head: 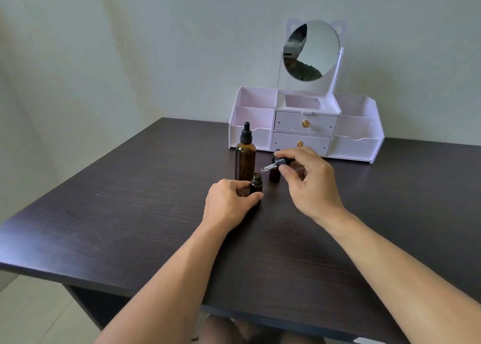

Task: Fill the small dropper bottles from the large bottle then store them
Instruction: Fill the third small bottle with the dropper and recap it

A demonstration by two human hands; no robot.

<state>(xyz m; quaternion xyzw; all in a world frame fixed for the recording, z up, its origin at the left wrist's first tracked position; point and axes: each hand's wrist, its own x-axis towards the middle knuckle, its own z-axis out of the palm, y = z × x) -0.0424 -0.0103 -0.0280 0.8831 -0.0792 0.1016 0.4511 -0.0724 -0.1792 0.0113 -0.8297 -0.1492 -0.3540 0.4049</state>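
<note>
A pale, slightly stained wall (156, 44) meets in a corner at the left, and light floor tiles (31, 312) show below the near left edge. The dark wood-grain bench (117, 213) fills most of the view; its left edge runs diagonally back to the wall, its near edge crosses low in the frame, and wide bare stretches lie to the left, to the right and in front of the bottles.

At the back stands a white organiser (307, 125) with open side compartments, two middle drawers with gold knobs, and a round mirror (312, 51) topped with cat ears.

Nearer, the large bottle (245, 159) of amber glass stands upright with its black dropper cap on. Just in front of it, the left hand (230, 203) curls its fingers (256, 196) and thumb round an open small bottle (256, 183), which stands on the bench with its threaded neck bare. The right hand (311, 182) hovers above the bench, its fingertips pinching the black cap of a dropper (276, 163) whose glass tube points left and slightly down towards the open neck. Behind that hand a second small bottle (274, 173) stands, partly hidden.

No label or writing can be read on any bottle.
</note>
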